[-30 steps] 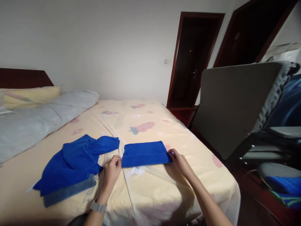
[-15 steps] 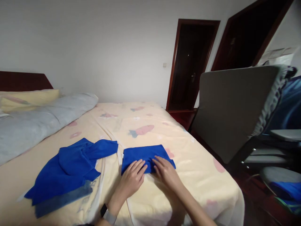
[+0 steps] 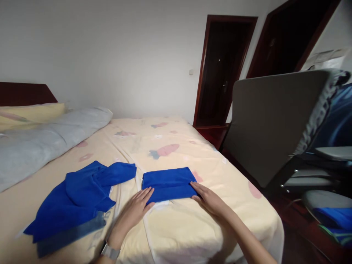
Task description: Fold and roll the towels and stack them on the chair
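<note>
A blue garment (image 3: 169, 183), folded into a neat rectangle with a crease running across it, lies flat on the bed. My left hand (image 3: 140, 203) rests on its near left corner, fingers stretched out. At the right end, my right hand (image 3: 207, 196) touches the edge with straight fingers, gripping nothing. To the left of the folded piece lies a loosely heaped blue garment (image 3: 79, 194) with a sleeve-like part pointing right. A darker blue cloth (image 3: 71, 234) shows from under its near edge.
The bed (image 3: 192, 227) has a cream sheet with a carrot print. A grey rolled quilt (image 3: 55, 143) and a yellow pillow (image 3: 35, 112) are at the left. Right of the bed stand a large grey panel (image 3: 272, 124) and a seat with blue cloth (image 3: 335, 217).
My hands have moved apart, from the near middle of the folded garment out to its left and right ends. The camera view has shifted slightly.
</note>
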A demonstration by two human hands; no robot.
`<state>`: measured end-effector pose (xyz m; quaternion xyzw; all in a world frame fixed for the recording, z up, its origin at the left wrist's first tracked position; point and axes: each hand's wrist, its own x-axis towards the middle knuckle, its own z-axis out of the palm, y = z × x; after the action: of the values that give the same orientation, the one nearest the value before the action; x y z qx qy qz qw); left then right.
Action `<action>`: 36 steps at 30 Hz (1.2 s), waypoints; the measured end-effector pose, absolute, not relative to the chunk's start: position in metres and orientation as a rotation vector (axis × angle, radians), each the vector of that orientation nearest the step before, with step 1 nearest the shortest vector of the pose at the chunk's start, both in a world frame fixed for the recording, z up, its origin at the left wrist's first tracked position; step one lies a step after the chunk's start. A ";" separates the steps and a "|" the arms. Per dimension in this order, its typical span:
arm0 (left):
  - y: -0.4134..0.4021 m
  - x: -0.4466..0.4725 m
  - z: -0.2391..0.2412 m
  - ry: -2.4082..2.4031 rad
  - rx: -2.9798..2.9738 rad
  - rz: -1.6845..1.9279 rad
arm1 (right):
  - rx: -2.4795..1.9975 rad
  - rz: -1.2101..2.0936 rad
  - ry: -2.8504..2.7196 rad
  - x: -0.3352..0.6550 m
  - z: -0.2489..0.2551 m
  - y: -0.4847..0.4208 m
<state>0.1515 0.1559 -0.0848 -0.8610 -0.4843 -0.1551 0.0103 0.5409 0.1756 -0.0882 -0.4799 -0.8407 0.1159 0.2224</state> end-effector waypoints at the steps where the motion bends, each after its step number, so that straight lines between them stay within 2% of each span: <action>1: 0.156 0.149 -0.082 -1.547 -2.677 -0.496 | -1.354 0.363 -2.326 0.544 -0.084 0.175; 8: 0.163 0.189 -0.055 -1.413 -2.632 -0.643 | -1.291 0.298 -2.316 0.502 -0.050 0.173; 13: 0.184 0.224 -0.068 -1.347 -2.787 -0.609 | -1.107 0.394 -2.450 0.456 -0.056 0.185; 22: 0.211 0.180 -0.087 -1.763 -2.694 -0.442 | -1.507 0.412 -2.446 0.477 -0.079 0.230; 28: 0.209 0.170 -0.091 -1.871 -2.595 -0.451 | -1.990 0.235 -2.284 0.488 -0.075 0.241; 32: 0.225 0.179 -0.084 -1.712 -2.470 -0.603 | -1.741 0.027 -2.226 0.461 -0.073 0.240; 36: 0.244 0.204 -0.081 -1.591 -2.599 -0.547 | -1.496 0.166 -2.349 0.421 -0.076 0.244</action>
<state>0.2040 0.2436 -0.0809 -0.8392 -0.5138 -0.1767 0.0226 0.4208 0.2441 -0.0756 -0.5279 -0.8290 0.0586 0.1748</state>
